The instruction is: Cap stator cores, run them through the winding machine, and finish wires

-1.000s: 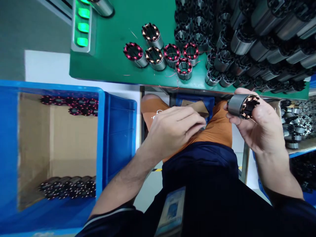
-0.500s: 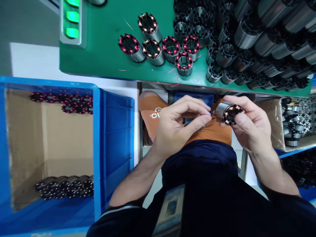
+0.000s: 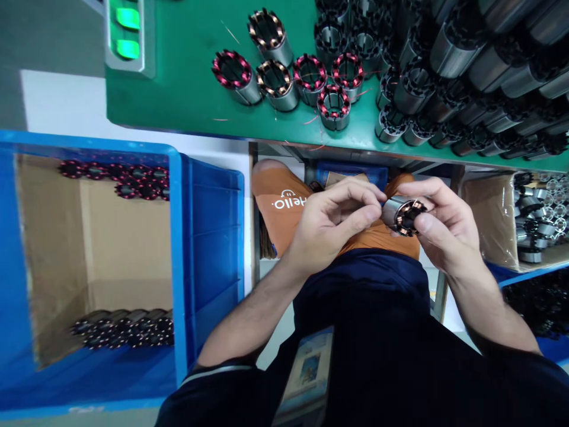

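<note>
My right hand (image 3: 444, 222) grips a motor stator (image 3: 397, 213) over my lap, a short steel cylinder with copper windings and black insulation at its end. The stator lies tilted, its wound end turned toward me and to the right. Just left of it, my left hand (image 3: 342, 216) has thumb and fingertips pressed together close to the stator's left side. Whatever those fingertips pinch, if anything, is too small to make out. Several wound stators (image 3: 309, 77) with pink or copper coils stand on the green table (image 3: 178, 95) in front of me.
A blue bin (image 3: 178, 261) at left holds rows of wound stators (image 3: 128, 329) against cardboard. Many black-ended stators (image 3: 462, 101) are stacked on the table's right. A lined box (image 3: 491, 213) of metal parts sits at right. Green-lit switches (image 3: 128, 32) are at top left.
My right hand and the stator have shifted slightly left, closer to my left fingertips. The whole view has moved a little. The grip on the stator remains.
</note>
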{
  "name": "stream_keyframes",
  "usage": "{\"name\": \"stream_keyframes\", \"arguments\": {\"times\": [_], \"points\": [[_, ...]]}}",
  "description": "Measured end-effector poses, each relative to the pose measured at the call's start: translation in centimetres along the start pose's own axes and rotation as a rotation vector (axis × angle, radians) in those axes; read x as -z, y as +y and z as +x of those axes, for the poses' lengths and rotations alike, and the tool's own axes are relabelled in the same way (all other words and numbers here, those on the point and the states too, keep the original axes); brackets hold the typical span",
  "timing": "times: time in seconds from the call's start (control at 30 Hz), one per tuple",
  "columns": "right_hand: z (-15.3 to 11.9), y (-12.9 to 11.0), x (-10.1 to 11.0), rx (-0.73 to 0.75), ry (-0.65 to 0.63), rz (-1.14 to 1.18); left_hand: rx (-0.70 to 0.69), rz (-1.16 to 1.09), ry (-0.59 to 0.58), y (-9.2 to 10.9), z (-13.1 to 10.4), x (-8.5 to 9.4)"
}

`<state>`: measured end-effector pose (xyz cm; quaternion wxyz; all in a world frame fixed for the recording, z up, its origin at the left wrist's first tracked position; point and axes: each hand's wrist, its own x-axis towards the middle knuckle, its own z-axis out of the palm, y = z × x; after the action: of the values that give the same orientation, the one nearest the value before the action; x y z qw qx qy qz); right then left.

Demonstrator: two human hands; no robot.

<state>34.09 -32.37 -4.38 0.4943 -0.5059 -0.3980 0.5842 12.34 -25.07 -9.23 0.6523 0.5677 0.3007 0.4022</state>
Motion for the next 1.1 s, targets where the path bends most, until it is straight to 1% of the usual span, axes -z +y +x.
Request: {"name": "stream_keyframes", "arguments": {"times": [0.07,0.1,0.13,0.2,0.27,0.33,0.4,0.5,0.57,0.63,0.67,0.7,0.77,0.83,0.87,0.9,1.03,1.1], "points": [[-0.1,-0.3,0.1,-0.011,0.028,0.007,0.045,-0.013,0.028,-1.0,-0.4,0.3],[-0.2,-0.4,0.1,-0.01,0.048,-0.006,0.034,-0.007,0.063,-1.1,-0.5,0.4],[-0.2,-0.5,0.0,-0.005,0.064,-0.024,-0.008,0.011,0.1,-1.0,-0.6,0.5],[-0.1,-0.5,-0.3,0.003,0.075,-0.058,-0.161,0.084,0.145,-0.1,-0.7,0.4],[0.0,-0.4,-0.7,-0.004,0.069,-0.075,-0.31,0.21,0.119,1.2,-0.7,0.0],[0.1,-0.4,-1.1,-0.017,0.045,-0.078,-0.385,0.343,0.08,2.0,-0.8,-0.5],[0.2,-0.6,-1.3,-0.007,0.005,-0.075,-0.394,0.413,0.058,2.2,-1.0,-0.7],[0.3,-1.1,-0.9,0.048,-0.041,-0.148,-0.392,0.386,0.036,2.0,-1.4,-0.6],[0.3,-1.3,-0.4,0.127,-0.012,-0.238,-0.391,0.404,0.016,2.2,-1.4,-0.5],[0.3,-1.3,0.2,0.211,0.053,-0.314,-0.428,0.486,-0.008,2.7,-1.2,-0.7],[0.3,-1.3,0.4,0.24,0.091,-0.33,-0.456,0.53,0.0,3.0,-1.0,-0.8],[0.3,-1.3,0.7,0.256,0.13,-0.331,-0.499,0.56,0.027,3.2,-0.8,-1.0],[0.4,-1.2,1.2,0.276,0.232,-0.291,-0.572,0.582,0.121,3.5,-0.3,-1.3],[0.4,-1.1,1.5,0.292,0.326,-0.274,-0.589,0.591,0.214,3.6,0.0,-1.6],[0.3,-1.0,1.6,0.3,0.349,-0.289,-0.592,0.596,0.238,3.5,0.2,-1.7],[0.2,-0.9,1.5,0.316,0.347,-0.316,-0.586,0.598,0.245,3.4,0.3,-1.7],[-0.3,0.0,0.7,0.397,0.22,-0.42,-0.57,0.558,0.241,2.6,0.4,-1.7],[-0.4,0.3,0.3,0.393,0.218,-0.463,-0.531,0.551,0.235,2.3,0.4,-1.7]]}}
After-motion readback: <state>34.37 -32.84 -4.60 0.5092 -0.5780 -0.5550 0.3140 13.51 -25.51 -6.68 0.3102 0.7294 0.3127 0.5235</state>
